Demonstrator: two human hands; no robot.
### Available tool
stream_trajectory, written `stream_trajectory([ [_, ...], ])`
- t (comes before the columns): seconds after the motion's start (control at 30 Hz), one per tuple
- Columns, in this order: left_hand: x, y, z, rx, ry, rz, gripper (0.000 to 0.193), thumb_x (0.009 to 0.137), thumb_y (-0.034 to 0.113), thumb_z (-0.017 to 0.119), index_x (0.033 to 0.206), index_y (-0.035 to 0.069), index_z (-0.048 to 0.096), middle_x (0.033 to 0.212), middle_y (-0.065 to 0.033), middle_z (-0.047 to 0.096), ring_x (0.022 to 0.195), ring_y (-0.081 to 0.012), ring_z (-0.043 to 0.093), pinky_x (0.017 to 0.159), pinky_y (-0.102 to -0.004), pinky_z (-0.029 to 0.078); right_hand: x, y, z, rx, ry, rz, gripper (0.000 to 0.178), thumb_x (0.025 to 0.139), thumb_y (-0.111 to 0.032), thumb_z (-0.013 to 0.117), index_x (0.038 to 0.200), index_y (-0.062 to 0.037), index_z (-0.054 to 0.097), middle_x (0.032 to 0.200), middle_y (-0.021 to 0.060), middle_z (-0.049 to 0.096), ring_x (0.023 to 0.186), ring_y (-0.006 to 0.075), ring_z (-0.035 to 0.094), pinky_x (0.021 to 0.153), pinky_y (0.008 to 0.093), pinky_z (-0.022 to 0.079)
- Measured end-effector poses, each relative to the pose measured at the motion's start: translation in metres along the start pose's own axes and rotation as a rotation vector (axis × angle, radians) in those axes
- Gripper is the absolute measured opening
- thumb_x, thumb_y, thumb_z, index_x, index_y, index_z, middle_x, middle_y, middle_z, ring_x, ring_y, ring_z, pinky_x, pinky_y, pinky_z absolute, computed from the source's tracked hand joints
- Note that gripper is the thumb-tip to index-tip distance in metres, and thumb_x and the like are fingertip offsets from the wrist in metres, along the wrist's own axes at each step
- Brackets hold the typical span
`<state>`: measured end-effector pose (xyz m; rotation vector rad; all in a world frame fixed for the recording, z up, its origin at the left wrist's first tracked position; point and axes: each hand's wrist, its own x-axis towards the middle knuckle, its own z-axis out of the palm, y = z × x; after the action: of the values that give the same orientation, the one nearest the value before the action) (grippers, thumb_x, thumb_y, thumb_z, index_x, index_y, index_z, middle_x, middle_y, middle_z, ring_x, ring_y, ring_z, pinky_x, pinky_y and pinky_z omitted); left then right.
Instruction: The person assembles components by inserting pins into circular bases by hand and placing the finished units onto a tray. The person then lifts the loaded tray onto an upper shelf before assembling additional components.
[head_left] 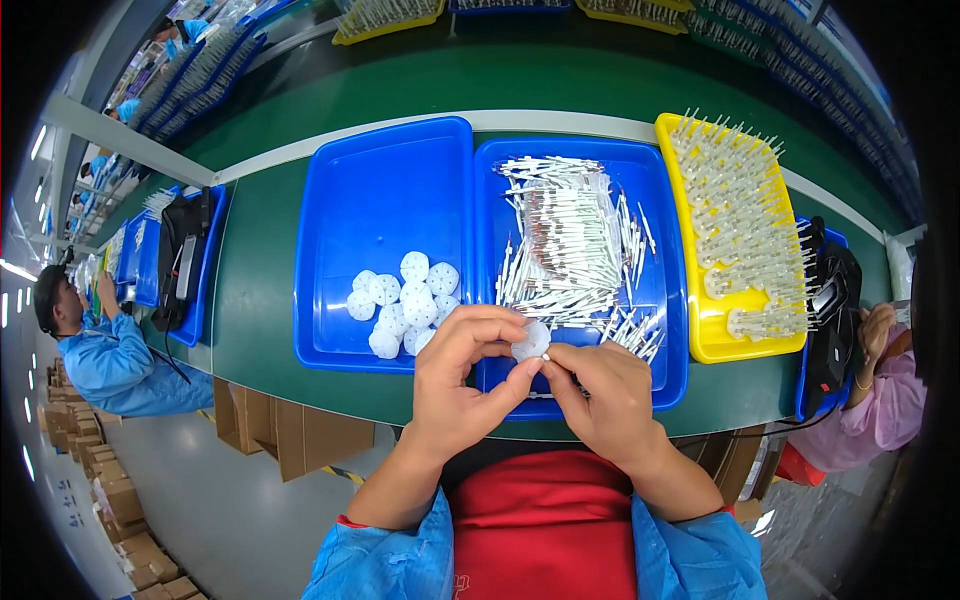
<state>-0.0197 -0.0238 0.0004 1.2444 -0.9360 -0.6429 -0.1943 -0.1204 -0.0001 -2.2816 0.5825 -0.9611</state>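
Observation:
A translucent white disc with small holes (533, 341) is pinched upright between the thumb and fingers of my left hand (450, 365), above the near edge of the middle blue tray. My right hand (608, 395) is closed beside it, thumb and forefinger pinching a small white piece (546, 357) at the disc's lower right rim; most of that piece is hidden. Behind my hands the middle blue tray (640, 165) holds many thin white sticks (565, 230), some with reddish ends. Similar white discs (405, 305) lie loosely piled in the left blue tray (385, 180).
A yellow tray (715, 345) of discs filled with upright sticks stands at the right. Black devices (835, 310) (183, 260) sit in blue trays at both sides. Co-workers sit left (115, 350) and right (860, 420). Cardboard boxes (290, 430) stand below the green bench (255, 260).

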Motion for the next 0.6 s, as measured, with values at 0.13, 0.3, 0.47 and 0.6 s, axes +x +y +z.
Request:
stream_trajectory([
  [0.13, -0.001, -0.002, -0.01, 0.168, -0.128, 0.074, 0.032, 0.093, -0.012, 0.085, 0.122, -0.005, 0.075, 0.134, -0.0198, 0.069, 0.118, -0.025, 0.078, 0.104, -0.0346, 0.066, -0.001, -0.002, -0.001, -0.018, 0.002, -0.011, 0.021, 0.096, -0.006, 0.088, 0.115, -0.0038, 0.079, 0.083, 0.008, 0.077, 0.067, 0.0256, 0.072, 0.062, 0.0399, 0.049],
  [0.3, 0.007, 0.005, -0.014, 0.361, -0.231, 0.255, 0.036, 0.094, -0.011, 0.083, 0.129, -0.004, 0.077, 0.133, -0.0196, 0.07, 0.121, -0.0264, 0.078, 0.104, -0.0356, 0.066, -0.002, -0.002, 0.0, -0.044, -0.012, -0.03, 0.023, 0.095, -0.007, 0.088, 0.116, -0.0031, 0.079, 0.085, 0.0083, 0.077, 0.069, 0.0253, 0.072, 0.063, 0.0397, 0.05],
  [0.47, 0.0, -0.001, -0.007, 0.159, -0.129, 0.052, 0.037, 0.098, -0.012, 0.079, 0.134, -0.007, 0.074, 0.137, -0.0188, 0.068, 0.122, -0.0255, 0.077, 0.105, -0.035, 0.065, 0.0, -0.005, -0.003, -0.011, -0.029, 0.022, 0.023, 0.094, -0.004, 0.088, 0.116, -0.0053, 0.082, 0.086, 0.0087, 0.079, 0.068, 0.027, 0.072, 0.065, 0.0395, 0.051],
  [0.6, 0.0, -0.006, -0.015, 0.133, -0.117, 0.081, 0.032, 0.099, -0.006, 0.083, 0.13, -0.004, 0.076, 0.132, -0.017, 0.072, 0.118, -0.0243, 0.078, 0.097, -0.0336, 0.068, 0.011, -0.001, -0.016, 0.071, -0.098, 0.07, 0.022, 0.097, -0.008, 0.085, 0.118, -0.0054, 0.081, 0.093, 0.0081, 0.075, 0.081, 0.0284, 0.072, 0.072, 0.0421, 0.053],
])
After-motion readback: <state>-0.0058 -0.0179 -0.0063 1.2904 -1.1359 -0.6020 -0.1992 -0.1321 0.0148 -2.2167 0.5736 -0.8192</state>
